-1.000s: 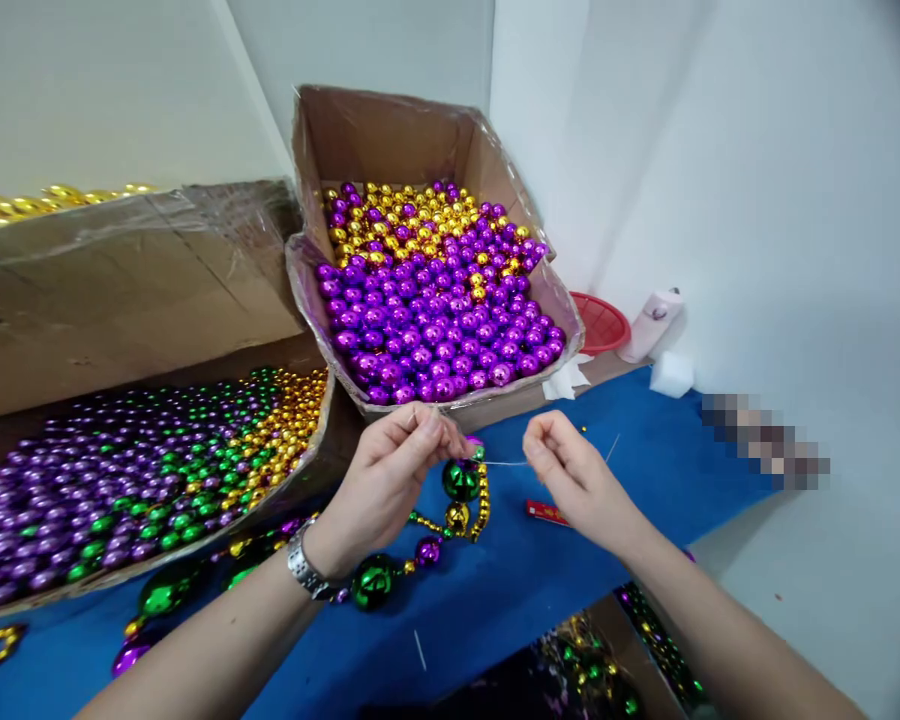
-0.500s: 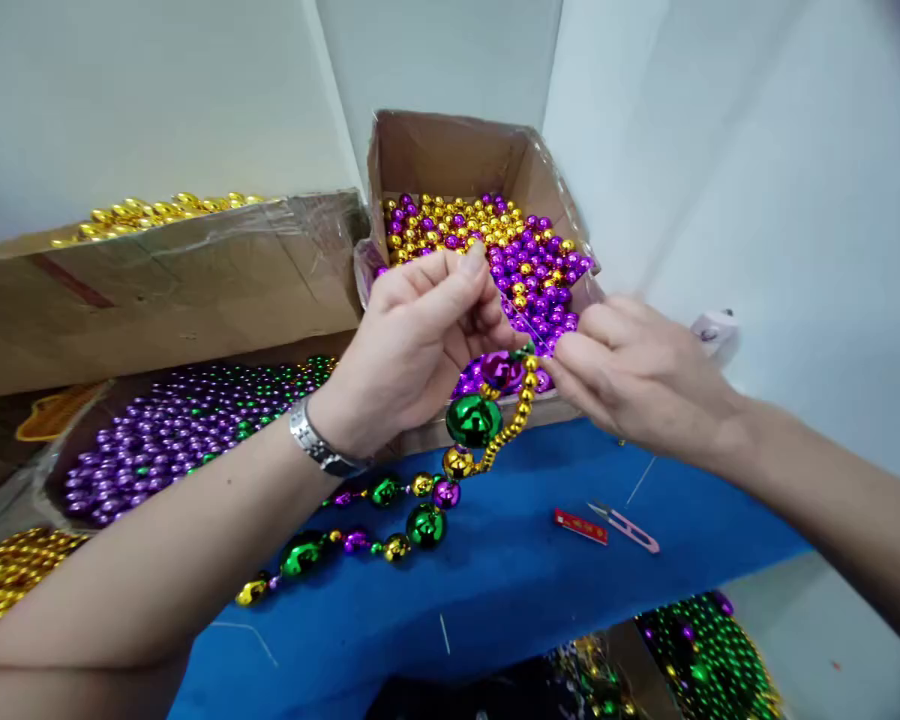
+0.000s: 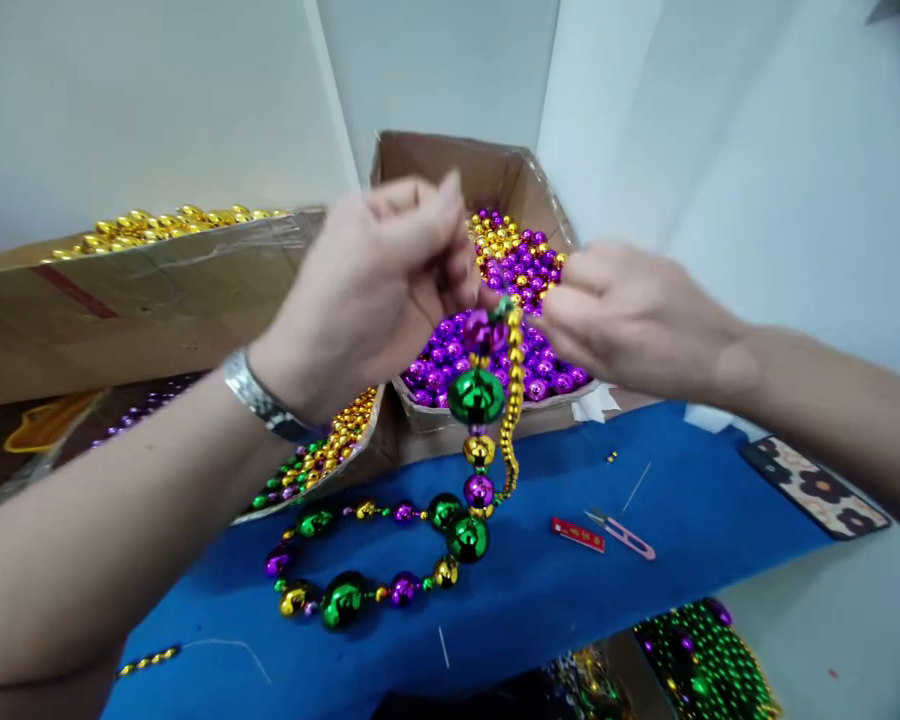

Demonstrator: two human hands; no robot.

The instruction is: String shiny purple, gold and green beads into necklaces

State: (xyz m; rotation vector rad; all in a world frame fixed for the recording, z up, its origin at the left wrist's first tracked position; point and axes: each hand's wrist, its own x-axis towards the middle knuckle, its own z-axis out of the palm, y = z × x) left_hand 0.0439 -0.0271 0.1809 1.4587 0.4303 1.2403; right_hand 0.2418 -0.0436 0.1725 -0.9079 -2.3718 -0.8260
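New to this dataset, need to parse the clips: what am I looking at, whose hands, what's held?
No machine here: these are a person's bare hands, seen by a camera worn on their head, looking forward and down. The left hand holds up one end of a bead strand in green, purple and gold; the rest loops on the blue surface. The right hand is closed beside it; blur hides what its fingers pinch. Also on the surface: pink-handled snips, a red packet and a short run of gold beads. Behind stand cardboard boxes of loose beads.
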